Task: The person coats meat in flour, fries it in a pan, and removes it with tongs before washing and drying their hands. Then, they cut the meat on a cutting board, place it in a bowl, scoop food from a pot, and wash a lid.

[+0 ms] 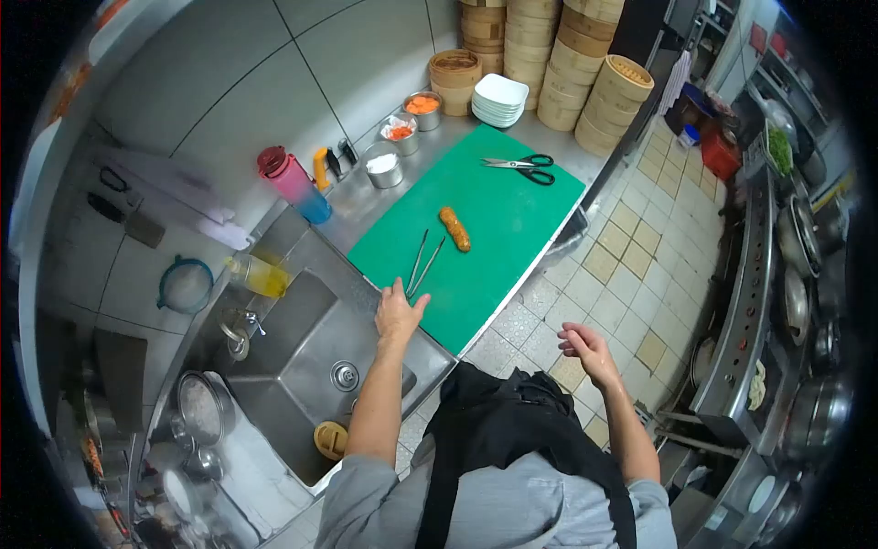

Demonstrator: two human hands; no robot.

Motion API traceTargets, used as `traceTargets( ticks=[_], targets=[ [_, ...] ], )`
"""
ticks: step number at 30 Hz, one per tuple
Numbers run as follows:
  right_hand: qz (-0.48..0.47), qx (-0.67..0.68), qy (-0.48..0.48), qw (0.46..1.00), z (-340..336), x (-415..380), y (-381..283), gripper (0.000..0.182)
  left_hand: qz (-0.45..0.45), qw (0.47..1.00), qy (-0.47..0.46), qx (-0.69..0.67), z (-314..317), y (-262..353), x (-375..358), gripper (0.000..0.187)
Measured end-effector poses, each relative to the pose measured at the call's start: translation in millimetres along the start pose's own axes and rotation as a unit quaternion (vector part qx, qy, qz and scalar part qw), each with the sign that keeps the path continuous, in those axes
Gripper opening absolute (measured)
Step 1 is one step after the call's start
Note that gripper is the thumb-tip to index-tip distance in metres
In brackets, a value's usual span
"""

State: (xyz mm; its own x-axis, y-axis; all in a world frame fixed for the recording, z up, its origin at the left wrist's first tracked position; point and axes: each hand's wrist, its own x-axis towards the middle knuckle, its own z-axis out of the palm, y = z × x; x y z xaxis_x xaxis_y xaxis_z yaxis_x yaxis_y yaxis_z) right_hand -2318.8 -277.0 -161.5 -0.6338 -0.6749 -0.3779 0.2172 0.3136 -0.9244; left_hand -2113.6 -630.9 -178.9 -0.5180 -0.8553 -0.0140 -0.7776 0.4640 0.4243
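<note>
1. Left hand [398, 313] is flat and spread, fingers loose, resting on the near corner of the green cutting board [512, 238], gripping nothing.
2. Its fingertips sit right at the near end of the metal tongs [422, 263], which lie on the board pointing away from the person; whether they touch, I cannot tell.
3. Just past the tongs, toward the middle of the board, lies an orange-brown sausage-shaped piece [455, 229].
4. At the board's far edge, scissors [523, 167] with black handles lie flat.
5. Right hand [588, 349] hangs off the board's near side, out over the tiled floor, fingers loosely curled and holding nothing.
6. Left of the board is the steel sink [315, 366].
7. Beyond the board's far edge stand small metal bowls [384, 166], stacked white plates [500, 99] and bamboo steamers [567, 55].
</note>
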Motion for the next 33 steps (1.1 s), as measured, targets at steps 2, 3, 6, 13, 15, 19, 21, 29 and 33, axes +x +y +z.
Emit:
traceTargets(
  ticks=[2,3,6,13,15,19,21,29,33],
  targets=[
    [0.008,0.026,0.021,0.999,-19,1,19,0.043,-0.001,0.999,-0.028,0.047,9,2,1,0.060],
    [0.013,0.049,0.049,0.998,-26,1,28,0.043,-0.005,0.999,-0.029,0.045,13,-4,6,0.055],
    [0.064,0.085,0.075,0.991,-35,-5,41,0.044,-0.008,0.998,-0.035,0.046,25,-31,29,0.046],
    [0.085,0.070,0.060,0.992,-21,24,9,0.042,-0.270,0.761,-0.221,-0.546,-7,-51,18,0.028],
    [0.067,0.043,0.028,0.996,-12,54,-4,0.042,-0.247,0.775,-0.217,-0.539,-15,-32,6,0.026],
    [0.053,0.064,-0.091,0.992,34,111,-61,0.050,-0.109,0.842,-0.218,-0.481,-20,35,-1,0.027],
    [0.046,0.084,-0.144,0.985,61,138,-80,0.053,-0.089,0.847,-0.234,-0.468,-16,69,6,0.029],
    [-0.002,0.047,-0.218,0.975,94,218,-122,0.042,0.218,0.918,-0.129,-0.304,-5,129,40,0.032],
    [-0.004,-0.109,-0.225,0.968,48,248,-122,0.044,0.243,0.969,-0.030,0.017,-17,126,74,0.046]
  ],
)
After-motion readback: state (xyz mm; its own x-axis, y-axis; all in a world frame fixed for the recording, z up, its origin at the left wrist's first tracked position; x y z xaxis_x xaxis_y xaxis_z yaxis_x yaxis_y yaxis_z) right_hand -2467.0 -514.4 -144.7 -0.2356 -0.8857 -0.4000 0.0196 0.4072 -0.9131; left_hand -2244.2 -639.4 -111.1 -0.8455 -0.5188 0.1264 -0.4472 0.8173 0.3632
